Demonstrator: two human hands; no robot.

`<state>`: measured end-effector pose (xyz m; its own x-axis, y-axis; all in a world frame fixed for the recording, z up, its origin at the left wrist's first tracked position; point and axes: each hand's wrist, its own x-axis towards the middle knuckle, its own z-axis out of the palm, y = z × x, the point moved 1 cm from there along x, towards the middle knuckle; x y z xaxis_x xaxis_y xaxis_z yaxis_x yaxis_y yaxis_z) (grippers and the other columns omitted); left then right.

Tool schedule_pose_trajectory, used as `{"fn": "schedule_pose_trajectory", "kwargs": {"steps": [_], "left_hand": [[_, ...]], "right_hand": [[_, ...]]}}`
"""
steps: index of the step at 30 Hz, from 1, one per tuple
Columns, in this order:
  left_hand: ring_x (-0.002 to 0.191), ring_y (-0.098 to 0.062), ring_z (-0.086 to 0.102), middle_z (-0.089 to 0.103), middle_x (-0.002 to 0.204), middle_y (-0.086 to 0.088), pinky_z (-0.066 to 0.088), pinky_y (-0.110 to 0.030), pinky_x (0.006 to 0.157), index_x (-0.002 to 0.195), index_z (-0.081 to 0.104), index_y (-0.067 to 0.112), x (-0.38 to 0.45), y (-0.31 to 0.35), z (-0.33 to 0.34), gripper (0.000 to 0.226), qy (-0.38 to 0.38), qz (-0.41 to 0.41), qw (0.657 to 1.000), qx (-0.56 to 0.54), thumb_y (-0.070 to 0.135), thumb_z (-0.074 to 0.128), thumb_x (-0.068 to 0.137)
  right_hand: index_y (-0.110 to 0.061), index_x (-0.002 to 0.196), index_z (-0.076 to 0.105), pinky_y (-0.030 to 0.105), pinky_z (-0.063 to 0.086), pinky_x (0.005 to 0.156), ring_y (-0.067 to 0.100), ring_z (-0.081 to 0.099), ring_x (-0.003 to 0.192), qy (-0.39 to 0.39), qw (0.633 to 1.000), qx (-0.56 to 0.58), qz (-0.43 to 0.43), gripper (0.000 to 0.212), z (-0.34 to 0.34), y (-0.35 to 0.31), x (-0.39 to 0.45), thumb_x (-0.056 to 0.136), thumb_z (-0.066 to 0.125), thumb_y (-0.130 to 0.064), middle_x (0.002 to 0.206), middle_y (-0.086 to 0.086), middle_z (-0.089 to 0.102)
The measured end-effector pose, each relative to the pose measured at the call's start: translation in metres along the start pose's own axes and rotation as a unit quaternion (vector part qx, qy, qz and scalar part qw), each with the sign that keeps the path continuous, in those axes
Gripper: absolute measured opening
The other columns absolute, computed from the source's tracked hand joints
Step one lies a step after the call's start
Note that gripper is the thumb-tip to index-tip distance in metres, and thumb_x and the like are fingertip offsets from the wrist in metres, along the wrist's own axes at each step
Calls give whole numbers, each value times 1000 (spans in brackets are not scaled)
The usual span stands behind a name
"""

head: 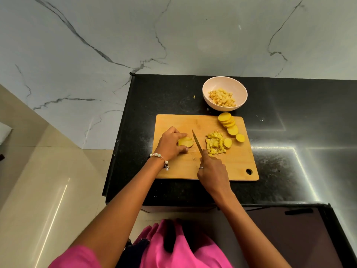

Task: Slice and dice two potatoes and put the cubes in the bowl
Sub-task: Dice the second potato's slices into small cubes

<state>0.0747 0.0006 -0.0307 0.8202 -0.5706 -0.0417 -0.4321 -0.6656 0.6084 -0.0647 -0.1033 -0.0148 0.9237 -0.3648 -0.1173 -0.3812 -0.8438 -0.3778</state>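
On a wooden cutting board (237, 163), my left hand (171, 143) grips a small stack of potato slices (185, 142) at the board's left side. My right hand (211, 169) holds a knife (196, 141) by its handle, blade pointing away, just right of that stack. A heap of potato cubes (214, 144) lies at the board's middle. A row of round potato slices (229, 124) runs along the far right part of the board. Beyond the board stands a pale bowl (209, 84) with potato cubes (222, 97) inside.
The board lies on a black stone counter (289, 105) whose left edge and near edge are close to it. A tiny potato scrap (194, 96) sits left of the bowl. A marble wall rises behind. Beige floor lies to the left.
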Motion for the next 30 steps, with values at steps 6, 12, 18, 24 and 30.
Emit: {"fn": "schedule_pose_trajectory", "kwargs": {"steps": [6,12,18,24,30], "left_hand": [[80,-10,47,52,108,-2,43,-19,76,127,59,12,-3,-1,0,59,17,6,1000,-22,30,77,74],[71,-9,47,55,101,-2,47,-22,74,118,65,9,-6,1,6,50,66,6,996,-66,23,79,72],[74,-12,49,57,97,-3,46,-25,72,111,69,10,-6,4,10,44,96,-6,992,-76,21,80,69],[75,-10,47,56,97,-1,48,-28,74,111,69,11,-7,0,12,44,99,-4,992,-80,22,80,70],[72,-8,48,57,99,-2,49,-24,72,112,69,10,-9,2,10,44,95,0,991,-90,20,80,71]], "right_hand": [[-11,147,29,38,44,70,36,59,92,0,1000,20,-8,52,4,-10,6,95,38,-15,105,19,63],[-8,148,18,36,35,66,37,57,95,-17,998,-53,3,57,6,-18,0,94,34,-9,113,19,56],[-1,148,14,36,40,67,36,60,93,-9,995,-103,-5,54,14,-29,1,96,28,-4,114,19,55],[-1,149,8,35,37,65,33,60,91,-30,992,-120,-5,57,17,-22,-23,95,29,-5,115,17,53],[-3,149,9,37,40,66,35,60,93,-25,994,-104,21,56,17,-23,-22,96,29,-6,116,18,53]]}}
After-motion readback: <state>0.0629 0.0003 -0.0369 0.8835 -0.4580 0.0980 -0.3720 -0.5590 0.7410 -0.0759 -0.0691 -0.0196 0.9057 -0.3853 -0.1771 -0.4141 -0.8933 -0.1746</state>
